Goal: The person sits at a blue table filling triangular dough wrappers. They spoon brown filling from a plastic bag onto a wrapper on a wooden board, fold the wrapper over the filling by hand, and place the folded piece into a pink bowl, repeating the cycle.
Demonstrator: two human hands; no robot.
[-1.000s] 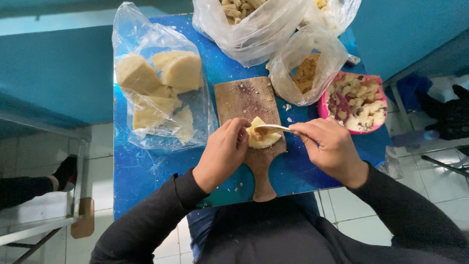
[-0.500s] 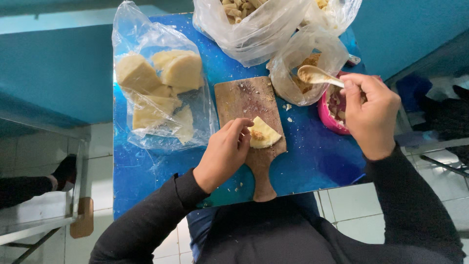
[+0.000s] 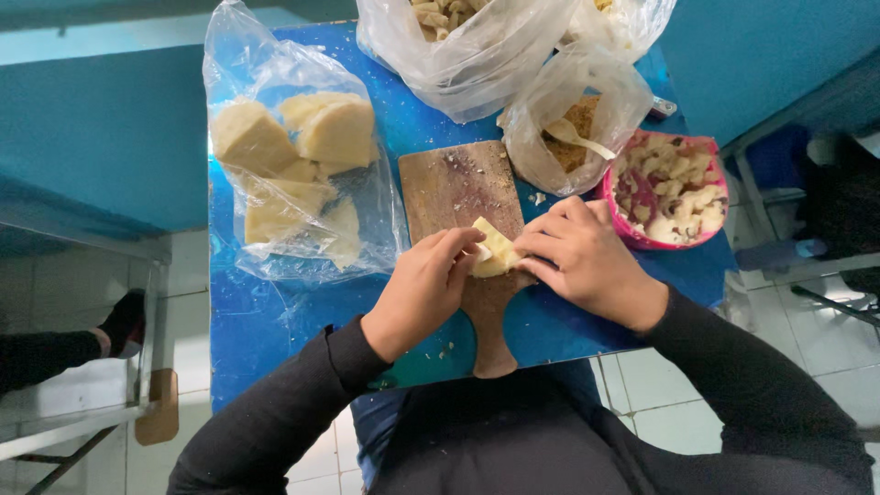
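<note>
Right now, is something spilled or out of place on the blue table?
Only small things. Pale crumbs lie scattered on the blue table beside the wooden board, and more specks dot the board's top. The spoon is left inside the small open bag. Nothing looks tipped or broken.

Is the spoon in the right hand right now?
No, the spoon rests in the small plastic bag while the right hand pinches the dough piece.

Pale yellow dough piece (image 3: 495, 248), brown wooden board (image 3: 458, 188), blue table (image 3: 266, 316), pink bowl (image 3: 706, 234), black sleeves (image 3: 284, 417).
</note>
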